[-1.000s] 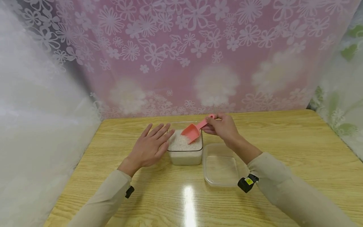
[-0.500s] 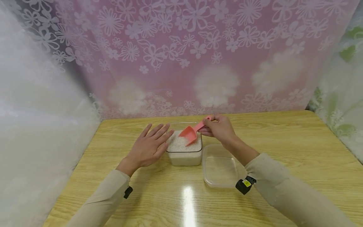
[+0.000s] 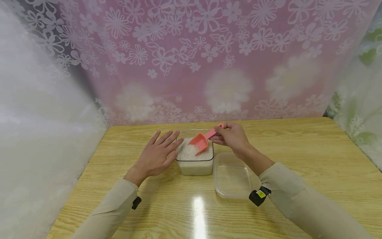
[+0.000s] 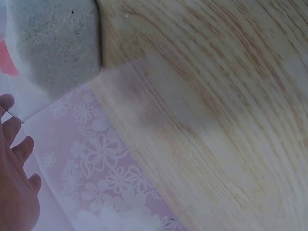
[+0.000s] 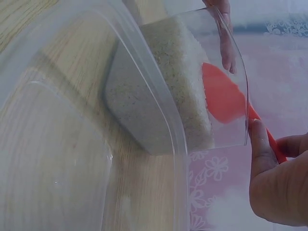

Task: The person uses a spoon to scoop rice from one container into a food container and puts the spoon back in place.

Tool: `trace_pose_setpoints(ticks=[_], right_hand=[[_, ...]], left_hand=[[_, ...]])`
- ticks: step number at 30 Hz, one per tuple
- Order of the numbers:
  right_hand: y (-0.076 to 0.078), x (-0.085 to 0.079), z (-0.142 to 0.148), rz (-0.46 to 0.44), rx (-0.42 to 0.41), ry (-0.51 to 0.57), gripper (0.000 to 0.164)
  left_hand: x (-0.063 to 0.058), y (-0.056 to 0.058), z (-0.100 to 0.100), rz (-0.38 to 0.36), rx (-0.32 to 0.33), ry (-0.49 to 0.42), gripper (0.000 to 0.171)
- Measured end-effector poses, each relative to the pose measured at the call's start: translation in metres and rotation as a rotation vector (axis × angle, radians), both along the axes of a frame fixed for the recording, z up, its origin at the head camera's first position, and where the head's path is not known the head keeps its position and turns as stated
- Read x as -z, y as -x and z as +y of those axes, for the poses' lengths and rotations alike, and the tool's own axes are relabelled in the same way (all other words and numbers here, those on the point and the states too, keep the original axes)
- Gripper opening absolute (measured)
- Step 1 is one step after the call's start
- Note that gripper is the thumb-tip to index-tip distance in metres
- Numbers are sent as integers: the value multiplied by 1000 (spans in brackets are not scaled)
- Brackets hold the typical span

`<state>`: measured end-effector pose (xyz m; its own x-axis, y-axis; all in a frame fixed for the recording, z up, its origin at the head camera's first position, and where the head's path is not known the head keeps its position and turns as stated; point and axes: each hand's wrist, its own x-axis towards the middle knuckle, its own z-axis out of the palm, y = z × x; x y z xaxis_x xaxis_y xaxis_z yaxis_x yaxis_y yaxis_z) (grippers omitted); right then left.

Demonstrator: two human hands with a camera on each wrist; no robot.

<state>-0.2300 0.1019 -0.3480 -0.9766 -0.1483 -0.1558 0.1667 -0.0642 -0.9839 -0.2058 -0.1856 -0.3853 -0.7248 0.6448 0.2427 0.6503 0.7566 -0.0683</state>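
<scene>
A clear square container (image 3: 195, 168) with a dark rim line stands mid-table, filled with white rice (image 3: 186, 152). My right hand (image 3: 235, 139) pinches the handle of a pink scoop (image 3: 200, 142) from the container's right side. The scoop is tilted, its front edge down in the rice with some grains in its mouth. In the right wrist view the scoop (image 5: 224, 96) shows through the clear wall, its edge against the rice. My left hand (image 3: 158, 156) has its fingers spread and straight, with fingertips at the container's left rim. The left wrist view catches the left hand's curved fingers (image 4: 21, 151) by that rim.
Right of the rice container, close beside it, a second clear plastic container (image 3: 219, 191) sits on the wooden table (image 3: 167, 212), under my right forearm. A pink floral curtain (image 3: 191, 83) hangs behind the table's far edge, with pale curtains at both sides.
Compared with a second ago, my right hand and the scoop have shifted slightly left and down, toward the near part of the rice. My left hand has stayed in place.
</scene>
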Motion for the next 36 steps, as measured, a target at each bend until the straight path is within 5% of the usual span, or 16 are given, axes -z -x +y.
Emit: trace_pose_setpoints(ticks=[36], right_hand=[[-4, -7, 24, -104, 6, 293, 22]], left_hand=[[3, -2, 0, 10, 11, -47, 52]])
